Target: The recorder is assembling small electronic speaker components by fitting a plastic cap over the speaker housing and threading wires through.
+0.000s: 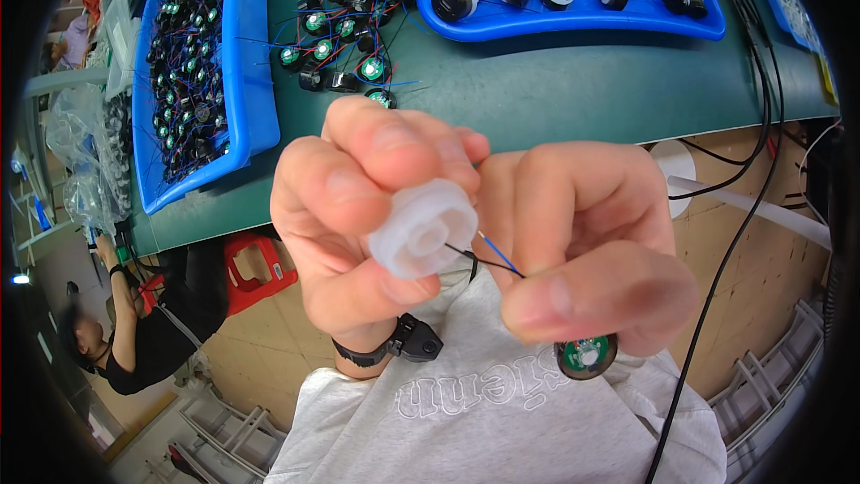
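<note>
At centre the left hand (pixel 345 202) pinches a frosted, round plastic cap (pixel 414 237), the right hand (pixel 600 242) at three o'clock clamps thin wires (pixel 500 253), a disc-shaped component (pixel 587 355) shows at four o'clock, and the smooth green desk (pixel 573 90) spans twelve.

Bright, even light fills the view; a white spot (pixel 20 279) glares at far left, outlines bend, corners fall black.

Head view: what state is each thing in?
White cap: held, tilted
Left hand: pinching white cap
Wires: pinched, tips toward white cap
Right hand: pinching wires
Round black part: below right hand
Left blue bin: filled with parts
Right blue tray: holding parts
</note>
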Demonstrator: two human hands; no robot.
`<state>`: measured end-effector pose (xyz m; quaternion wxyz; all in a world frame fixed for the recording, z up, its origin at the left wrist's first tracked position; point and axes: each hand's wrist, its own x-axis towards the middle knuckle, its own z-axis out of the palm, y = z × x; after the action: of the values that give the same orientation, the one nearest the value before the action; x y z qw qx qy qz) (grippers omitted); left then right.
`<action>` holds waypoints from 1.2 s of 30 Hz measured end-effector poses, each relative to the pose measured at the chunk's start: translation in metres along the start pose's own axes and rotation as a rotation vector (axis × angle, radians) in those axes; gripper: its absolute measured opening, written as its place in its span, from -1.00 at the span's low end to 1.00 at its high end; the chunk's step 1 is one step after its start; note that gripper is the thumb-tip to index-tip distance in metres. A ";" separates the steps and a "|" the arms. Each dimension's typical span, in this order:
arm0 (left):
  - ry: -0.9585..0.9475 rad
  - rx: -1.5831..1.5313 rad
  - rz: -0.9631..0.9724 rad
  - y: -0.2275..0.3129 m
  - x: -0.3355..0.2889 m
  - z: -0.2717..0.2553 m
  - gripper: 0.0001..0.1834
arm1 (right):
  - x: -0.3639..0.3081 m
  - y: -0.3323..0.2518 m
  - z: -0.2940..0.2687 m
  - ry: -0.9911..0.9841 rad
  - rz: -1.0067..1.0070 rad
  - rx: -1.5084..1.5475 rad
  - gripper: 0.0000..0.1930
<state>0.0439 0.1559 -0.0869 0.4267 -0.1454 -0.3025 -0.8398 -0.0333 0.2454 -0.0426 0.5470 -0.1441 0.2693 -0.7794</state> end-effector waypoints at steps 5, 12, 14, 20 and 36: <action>-0.017 0.017 0.011 -0.001 0.002 0.000 -0.60 | 0.000 0.002 -0.001 0.013 -0.013 -0.011 -0.88; -0.003 0.083 -0.009 0.005 0.001 -0.004 -0.60 | 0.002 0.005 -0.008 -0.029 -0.074 -0.097 -0.89; -0.001 0.143 -0.036 0.008 0.002 -0.006 -0.59 | 0.002 0.004 -0.011 -0.051 -0.132 -0.173 -0.90; 0.006 0.246 -0.029 0.015 0.005 -0.010 -0.53 | 0.003 0.002 -0.011 -0.108 -0.225 -0.344 -0.92; -0.173 0.304 -0.018 0.014 0.002 -0.037 -0.53 | 0.003 0.010 -0.015 -0.100 -0.311 -0.443 -0.89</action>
<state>0.0546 0.1247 -0.1096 0.4084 -0.1484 -0.4629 -0.7726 -0.0346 0.2440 -0.0603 0.3884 -0.3382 0.3806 -0.7680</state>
